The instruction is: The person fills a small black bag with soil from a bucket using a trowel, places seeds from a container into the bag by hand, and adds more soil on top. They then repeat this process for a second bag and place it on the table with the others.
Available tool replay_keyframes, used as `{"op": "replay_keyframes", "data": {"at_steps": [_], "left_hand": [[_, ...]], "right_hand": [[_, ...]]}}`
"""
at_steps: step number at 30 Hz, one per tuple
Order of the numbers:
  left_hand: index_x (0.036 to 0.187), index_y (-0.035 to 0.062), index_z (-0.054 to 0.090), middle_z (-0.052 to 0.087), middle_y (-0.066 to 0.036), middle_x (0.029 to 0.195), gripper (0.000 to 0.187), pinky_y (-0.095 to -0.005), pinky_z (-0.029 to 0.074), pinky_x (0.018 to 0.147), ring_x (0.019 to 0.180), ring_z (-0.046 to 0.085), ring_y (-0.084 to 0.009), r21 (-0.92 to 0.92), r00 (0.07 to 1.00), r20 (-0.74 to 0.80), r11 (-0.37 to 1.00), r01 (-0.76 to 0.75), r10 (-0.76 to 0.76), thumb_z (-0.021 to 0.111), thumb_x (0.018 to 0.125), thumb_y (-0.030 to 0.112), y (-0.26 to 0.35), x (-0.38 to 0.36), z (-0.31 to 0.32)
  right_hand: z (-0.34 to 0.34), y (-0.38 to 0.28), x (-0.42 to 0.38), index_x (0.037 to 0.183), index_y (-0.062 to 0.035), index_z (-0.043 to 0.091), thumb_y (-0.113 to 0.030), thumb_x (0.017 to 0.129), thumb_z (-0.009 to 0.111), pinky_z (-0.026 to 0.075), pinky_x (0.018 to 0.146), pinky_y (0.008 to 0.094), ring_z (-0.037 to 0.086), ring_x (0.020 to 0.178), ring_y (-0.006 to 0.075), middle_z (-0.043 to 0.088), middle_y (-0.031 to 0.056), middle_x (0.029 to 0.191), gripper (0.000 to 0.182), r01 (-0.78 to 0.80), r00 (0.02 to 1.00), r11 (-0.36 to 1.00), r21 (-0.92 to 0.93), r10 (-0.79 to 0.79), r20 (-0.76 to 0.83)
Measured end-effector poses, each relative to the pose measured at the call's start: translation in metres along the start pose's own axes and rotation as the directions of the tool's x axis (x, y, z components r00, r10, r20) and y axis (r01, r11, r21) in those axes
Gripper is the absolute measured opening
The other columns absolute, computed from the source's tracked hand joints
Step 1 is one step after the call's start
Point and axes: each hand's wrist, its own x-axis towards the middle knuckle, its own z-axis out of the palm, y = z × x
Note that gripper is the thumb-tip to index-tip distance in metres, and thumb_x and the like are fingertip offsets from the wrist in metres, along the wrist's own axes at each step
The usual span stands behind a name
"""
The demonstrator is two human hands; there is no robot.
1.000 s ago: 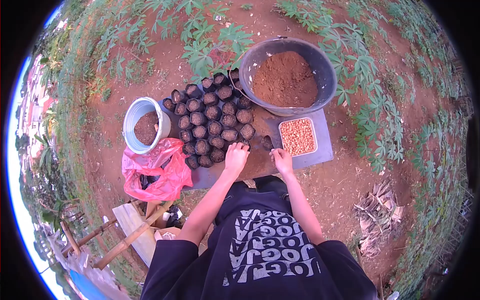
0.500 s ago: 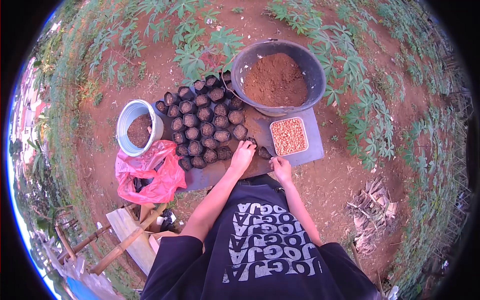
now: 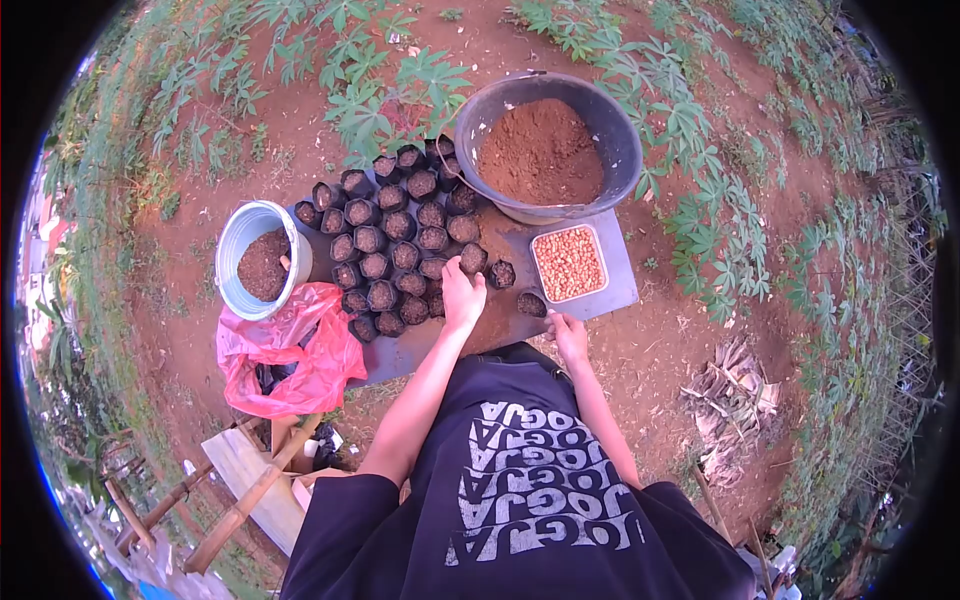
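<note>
Left hand (image 3: pixel 464 298) at soil bag (image 3: pixel 474 259), by the cluster on the table (image 3: pixel 618 262); grip unclear. Right hand (image 3: pixel 570 340) near loose bag (image 3: pixel 532 304), fingers bent, contents unclear. We judge bags light, soft-walled, crumbly inside; we'd cup them low.

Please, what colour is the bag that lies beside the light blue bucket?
The bag is pinkish red; the head view shows it best.

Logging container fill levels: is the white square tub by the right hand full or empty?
Well filled: pale seeds cover the bottom of the tub from wall to wall.
</note>
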Motion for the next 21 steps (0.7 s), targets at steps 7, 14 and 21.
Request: {"op": "replay_keyframes", "data": {"at_steps": [7,14,21], "left_hand": [[0.135,-0.0001,0.055,0.073,-0.02,0.087,0.053,-0.0383,0.054,0.083,0.084,0.073,-0.0277,0.054,0.98,0.083,0.983,0.177,-0.181,0.069,0.087,0.017,-0.009,0.018,0.004],[0.136,0.0032,0.055,0.073,-0.02,0.087,0.055,-0.0375,0.054,0.085,0.089,0.073,-0.0287,0.006,0.957,0.203,0.978,0.208,-0.205,0.07,0.087,0.021,0.006,0.026,0.008],[0.14,-0.0001,0.049,0.073,-0.022,0.096,0.059,-0.036,0.052,0.092,0.098,0.071,-0.0301,-0.108,0.946,0.301,0.982,0.156,-0.117,0.068,0.088,0.019,0.0,0.036,0.025]], "right_hand": [[0.001,0.006,-0.009,0.088,0.0,0.07,-0.029,0.097,0.06,0.045,0.056,0.0266,0.058,0.06,0.0103,0.06,0.0022,0.067,0.032,0.001,1.0,1.0,-0.031,-0.001,0.006],[-0.005,0.027,-0.011,0.089,-0.0038,0.07,-0.03,0.096,0.06,0.038,0.047,0.0247,0.058,0.059,0.0092,0.059,0.0004,0.068,0.028,0.011,1.0,0.999,0.051,-0.011,0.0],[-0.009,0.029,-0.023,0.091,-0.0037,0.071,-0.029,0.096,0.061,0.039,0.047,0.0251,0.058,0.06,0.0098,0.059,0.0005,0.067,0.028,-0.045,0.998,0.999,0.014,0.046,-0.049]]}}
